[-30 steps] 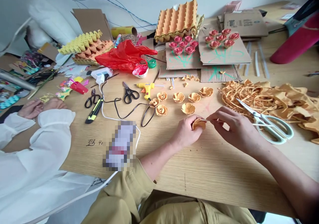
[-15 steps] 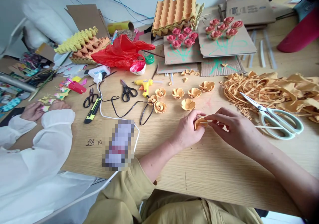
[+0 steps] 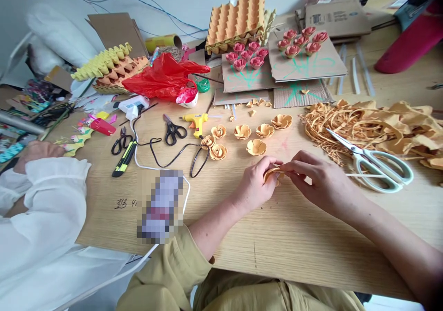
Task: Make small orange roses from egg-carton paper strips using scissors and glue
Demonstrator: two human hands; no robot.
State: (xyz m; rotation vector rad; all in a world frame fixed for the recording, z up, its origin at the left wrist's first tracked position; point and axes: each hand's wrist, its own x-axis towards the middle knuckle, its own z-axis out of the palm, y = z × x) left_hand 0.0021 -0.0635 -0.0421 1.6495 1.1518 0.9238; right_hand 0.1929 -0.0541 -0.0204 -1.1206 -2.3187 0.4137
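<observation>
My left hand (image 3: 255,184) is closed on a small orange egg-carton flower piece (image 3: 272,175), pinched between thumb and fingers. My right hand (image 3: 318,181) grips a thin white stick (image 3: 365,176), whose rear end sticks out behind the palm. The right fingertips meet the edge of the orange piece; the stick's front end is mostly hidden there. Just beyond my hands lie open orange flower cups (image 3: 256,147) and several rolled orange roses (image 3: 218,152). Pale-green-handled scissors (image 3: 380,165) rest to the right, partly on a heap of orange carton scraps (image 3: 349,126).
A yellow glue gun (image 3: 198,122), black scissors (image 3: 174,130) and a yellow-black cutter (image 3: 124,159) lie left of centre. A phone (image 3: 161,207) with a white cable is nearer. Pink flowers (image 3: 257,62) stand on cardboard behind. At far left is a co-worker's white sleeve (image 3: 65,195).
The view has shifted slightly. My right fingertips have moved in against the orange piece, which is turned a little in my left hand. The co-worker's hands have moved left.
</observation>
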